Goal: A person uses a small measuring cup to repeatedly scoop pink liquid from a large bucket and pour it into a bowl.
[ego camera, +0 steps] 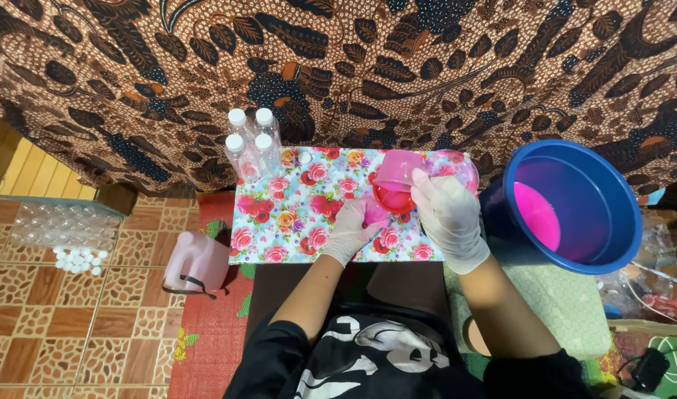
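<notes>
Four capped bottles (251, 142) stand filled; left hand (355, 230) grips another under the funnel (395, 198), right hand (449, 214) fingers tipping a pink cup (397, 171).

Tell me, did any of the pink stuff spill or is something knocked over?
No spill shows. The pink cup is tilted over the red funnel, held by the right hand. The four capped bottles stand upright, and the pink liquid sits inside the blue basin.
</notes>
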